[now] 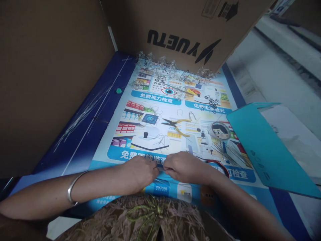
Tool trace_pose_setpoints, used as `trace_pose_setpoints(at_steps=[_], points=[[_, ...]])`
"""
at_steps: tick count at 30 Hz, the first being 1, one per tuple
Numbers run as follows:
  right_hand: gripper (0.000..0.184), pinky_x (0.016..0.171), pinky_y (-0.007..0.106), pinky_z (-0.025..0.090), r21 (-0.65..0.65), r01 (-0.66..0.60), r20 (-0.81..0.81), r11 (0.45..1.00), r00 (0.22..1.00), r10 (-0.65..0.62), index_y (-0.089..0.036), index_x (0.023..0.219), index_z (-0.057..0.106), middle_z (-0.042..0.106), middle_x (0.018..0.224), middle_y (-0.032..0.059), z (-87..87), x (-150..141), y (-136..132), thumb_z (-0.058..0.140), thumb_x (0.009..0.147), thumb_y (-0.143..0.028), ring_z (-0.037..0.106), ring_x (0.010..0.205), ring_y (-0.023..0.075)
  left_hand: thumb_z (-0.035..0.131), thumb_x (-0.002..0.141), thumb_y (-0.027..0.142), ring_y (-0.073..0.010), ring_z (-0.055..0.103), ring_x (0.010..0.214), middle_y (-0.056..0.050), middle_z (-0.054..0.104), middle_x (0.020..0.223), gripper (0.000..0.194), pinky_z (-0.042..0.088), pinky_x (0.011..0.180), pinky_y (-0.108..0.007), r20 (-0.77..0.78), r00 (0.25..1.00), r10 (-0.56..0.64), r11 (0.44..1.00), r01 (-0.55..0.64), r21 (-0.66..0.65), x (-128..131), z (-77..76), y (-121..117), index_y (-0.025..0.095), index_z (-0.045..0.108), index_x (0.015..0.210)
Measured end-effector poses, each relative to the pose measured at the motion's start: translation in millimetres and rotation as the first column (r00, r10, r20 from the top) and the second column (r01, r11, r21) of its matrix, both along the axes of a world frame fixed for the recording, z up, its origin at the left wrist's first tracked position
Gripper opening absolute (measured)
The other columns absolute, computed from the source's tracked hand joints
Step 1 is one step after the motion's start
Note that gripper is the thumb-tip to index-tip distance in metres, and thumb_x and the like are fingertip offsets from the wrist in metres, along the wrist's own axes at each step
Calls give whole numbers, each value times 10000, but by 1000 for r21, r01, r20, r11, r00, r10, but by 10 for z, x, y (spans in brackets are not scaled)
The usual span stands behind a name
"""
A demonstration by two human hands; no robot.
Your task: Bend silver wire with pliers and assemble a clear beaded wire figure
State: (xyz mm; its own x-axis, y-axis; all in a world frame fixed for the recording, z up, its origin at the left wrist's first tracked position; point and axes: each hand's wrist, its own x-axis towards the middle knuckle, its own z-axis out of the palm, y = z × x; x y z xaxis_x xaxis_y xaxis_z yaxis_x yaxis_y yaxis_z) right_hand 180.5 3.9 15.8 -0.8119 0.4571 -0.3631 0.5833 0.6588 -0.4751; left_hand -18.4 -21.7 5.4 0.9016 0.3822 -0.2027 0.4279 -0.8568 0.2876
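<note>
In the head view, the left hand [144, 172] and right hand [180, 166] almost meet above the near edge of the table [110, 115]. The fingers of both are curled closed, pinching what looks like thin wire [161, 169] across the narrow gap; its shape is too blurred to tell.

From the hands, pliers [175, 124] with yellow handles spread lie on the printed poster [120, 137] at about 12 o'clock. Beyond them, tangled bent wire pieces [165, 68] reach the YUETU cardboard box [180, 36]. Dark small rings [212, 102] sit between 1 and 2 o'clock, a green lump [118, 90] at 11, and straight wires [82, 113] at 10. At 3 o'clock, a red-rimmed item [220, 164] lies beside the right forearm, with a teal folder [269, 150] farther out.
</note>
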Motion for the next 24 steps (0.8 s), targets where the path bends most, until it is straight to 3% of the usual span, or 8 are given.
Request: trace_pose_setpoints(at_steps=[15, 24], points=[[222, 543, 230, 244, -182, -71, -131, 981, 990, 48, -173, 657, 553, 573, 664, -16, 54, -5, 17, 427, 839, -191, 407, 565, 85, 548, 770, 144, -197, 580, 610, -77, 630, 707, 33, 368, 498, -272, -24, 997, 72, 994, -73, -85, -63, 110, 72, 136, 578, 758], [176, 532, 185, 271, -376, 14, -246, 927, 963, -114, -159, 692, 595, 507, 608, -55, -7, -73, 10, 443, 766, -109, 382, 545, 57, 514, 766, 141, -194, 590, 584, -43, 644, 707, 63, 316, 453, -255, -70, 991, 114, 981, -124, -148, -74, 133, 128, 172, 560, 796]])
